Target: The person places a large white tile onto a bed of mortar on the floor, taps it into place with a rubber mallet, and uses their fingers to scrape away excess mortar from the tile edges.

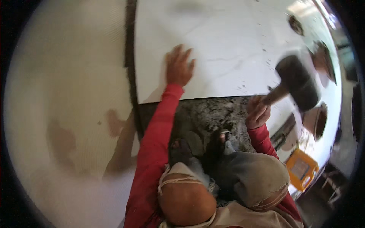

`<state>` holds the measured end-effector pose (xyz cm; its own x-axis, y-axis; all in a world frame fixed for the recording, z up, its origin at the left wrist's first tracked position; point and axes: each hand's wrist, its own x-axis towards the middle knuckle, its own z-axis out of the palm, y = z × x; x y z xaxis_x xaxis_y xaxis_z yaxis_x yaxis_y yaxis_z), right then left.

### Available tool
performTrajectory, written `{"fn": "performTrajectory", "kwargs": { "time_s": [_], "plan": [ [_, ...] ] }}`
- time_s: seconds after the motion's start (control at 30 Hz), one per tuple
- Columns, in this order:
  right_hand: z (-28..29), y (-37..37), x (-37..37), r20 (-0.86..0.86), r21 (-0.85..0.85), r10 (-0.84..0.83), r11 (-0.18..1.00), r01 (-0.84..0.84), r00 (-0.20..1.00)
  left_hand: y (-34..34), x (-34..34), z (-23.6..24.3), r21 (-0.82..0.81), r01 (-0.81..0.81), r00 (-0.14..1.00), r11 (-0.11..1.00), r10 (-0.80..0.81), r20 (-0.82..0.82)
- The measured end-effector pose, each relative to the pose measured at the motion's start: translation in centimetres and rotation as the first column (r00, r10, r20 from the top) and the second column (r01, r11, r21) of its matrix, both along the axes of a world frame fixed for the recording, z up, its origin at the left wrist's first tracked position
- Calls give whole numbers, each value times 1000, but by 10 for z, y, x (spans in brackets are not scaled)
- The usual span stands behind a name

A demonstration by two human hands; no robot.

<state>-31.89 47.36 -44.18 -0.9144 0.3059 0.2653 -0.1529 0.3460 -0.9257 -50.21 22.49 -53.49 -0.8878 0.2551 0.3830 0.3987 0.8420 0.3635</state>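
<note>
A large white tile (224, 41) with faint grey veins lies in front of me, dark specks scattered on its right part. My left hand (179, 66) rests flat on it near its left side, fingers spread. My right hand (258, 111) is closed around the wooden handle of a mallet (298, 81). The mallet's thick black head is raised to the right of the hand, apart from the tile and slightly blurred. Between the tile's near edge and my feet lies a bed of dark, wet-looking mortar (201, 114).
A pale wall (68, 95) rises at the left, with my shadow on it. Along the right are a bowl-like container (315, 119), a brown container with dark contents (324, 60), a dark lump (295, 24) and a yellow case (302, 169). My bent knees frame the mortar.
</note>
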Motion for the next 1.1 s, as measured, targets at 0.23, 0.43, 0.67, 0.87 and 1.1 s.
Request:
{"fn": "performTrajectory", "kwargs": {
  "time_s": [0.23,0.43,0.67,0.87,1.1],
  "plan": [
    [9,-14,-13,428,400,-49,906,-141,902,-7,3,1,148,-38,998,988,30,60],
    [-14,-13,-9,185,340,195,907,-249,963,-9,-2,0,149,-41,999,988,39,19],
    [12,1,-17,205,238,-86,971,35,975,-6,-5,-1,122,-32,999,992,30,18],
    [-4,-24,-16,640,529,16,716,-455,769,-8,-1,3,100,-30,999,994,29,15],
    [0,-17,-23,-38,113,11,994,-7,999,-4,-5,1,74,-72,997,995,71,14]
  ]
}}
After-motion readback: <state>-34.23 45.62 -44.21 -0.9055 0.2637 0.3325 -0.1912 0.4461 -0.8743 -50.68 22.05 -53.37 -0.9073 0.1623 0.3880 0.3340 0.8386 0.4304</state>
